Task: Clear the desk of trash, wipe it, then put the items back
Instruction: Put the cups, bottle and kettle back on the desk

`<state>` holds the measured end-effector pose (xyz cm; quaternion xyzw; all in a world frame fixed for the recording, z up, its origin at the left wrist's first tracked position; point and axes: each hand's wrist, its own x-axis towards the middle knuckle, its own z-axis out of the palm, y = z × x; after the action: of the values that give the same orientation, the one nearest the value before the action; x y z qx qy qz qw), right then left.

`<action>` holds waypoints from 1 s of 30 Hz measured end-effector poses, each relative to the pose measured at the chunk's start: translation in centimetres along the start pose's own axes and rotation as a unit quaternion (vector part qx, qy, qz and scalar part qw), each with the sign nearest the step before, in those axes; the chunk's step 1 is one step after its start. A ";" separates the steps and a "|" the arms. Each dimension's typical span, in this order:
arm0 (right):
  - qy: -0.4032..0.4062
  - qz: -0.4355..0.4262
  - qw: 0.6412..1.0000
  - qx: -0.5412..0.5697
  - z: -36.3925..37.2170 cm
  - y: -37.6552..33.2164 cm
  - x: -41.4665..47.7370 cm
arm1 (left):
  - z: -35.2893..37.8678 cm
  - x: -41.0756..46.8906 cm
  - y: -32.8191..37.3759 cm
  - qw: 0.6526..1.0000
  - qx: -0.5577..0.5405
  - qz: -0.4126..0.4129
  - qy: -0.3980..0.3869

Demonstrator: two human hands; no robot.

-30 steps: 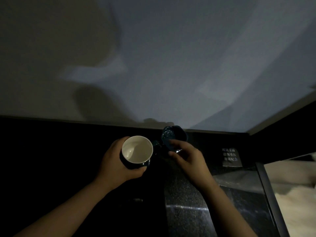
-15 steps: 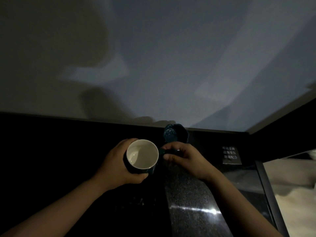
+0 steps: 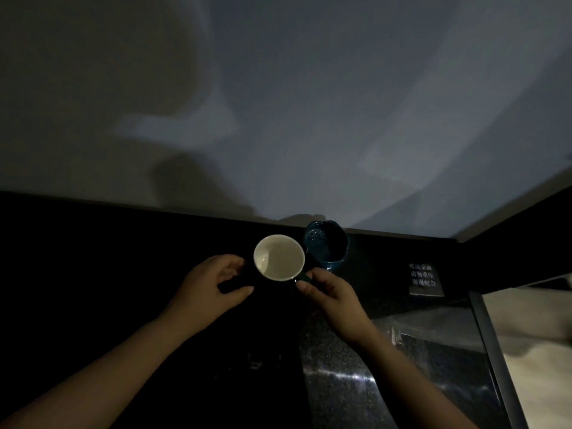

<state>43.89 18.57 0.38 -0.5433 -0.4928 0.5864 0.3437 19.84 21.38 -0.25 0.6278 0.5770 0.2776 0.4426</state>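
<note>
The left hand (image 3: 213,286) was held just beside the mug (image 3: 279,257), its grip wide and holding nothing. The mug, set upright on the dark worktop (image 3: 334,351) near the wall, was judged stiff, glazed, slippery and breakable, best taken by its handle. Touching or just behind it, a dark blue dish (image 3: 325,246) was seen. The grip of the right hand (image 3: 328,292) appeared narrowed on the mug's handle. One mug, one dish and one small sign (image 3: 424,278) were counted.

Upright mug (image 3: 279,257), dark outside, white inside, standing on dark desk (image 3: 334,351). Glossy teal dish (image 3: 326,244) just behind, to the right.
</note>
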 end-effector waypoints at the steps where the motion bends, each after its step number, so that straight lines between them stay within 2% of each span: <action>1: 0.029 -0.001 1.000 0.003 0.5 0.3 0.2 | -0.1 0.0 -0.2 1.000 0.012 -0.003 0.001; 5: 0.127 -0.013 0.990 -0.054 2.4 1.1 1.6 | -0.8 0.0 -0.9 0.997 0.066 -0.022 -0.013; 12: 0.199 -0.015 0.975 -0.095 4.2 1.5 4.1 | -2.5 -0.3 -1.8 0.984 0.169 -0.031 -0.045; 18: 0.221 -0.004 0.970 -0.104 5.1 1.8 5.7 | -3.9 0.0 -1.9 0.974 0.209 -0.037 -0.079; 30: 0.249 -0.001 0.964 -0.094 6.3 2.1 6.6 | -4.6 0.4 -2.6 0.971 0.224 -0.027 -0.081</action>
<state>36.85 22.87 -4.09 -0.7015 -0.4451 0.3838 0.4031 14.73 22.71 -0.51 0.7154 0.6034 0.0779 0.3435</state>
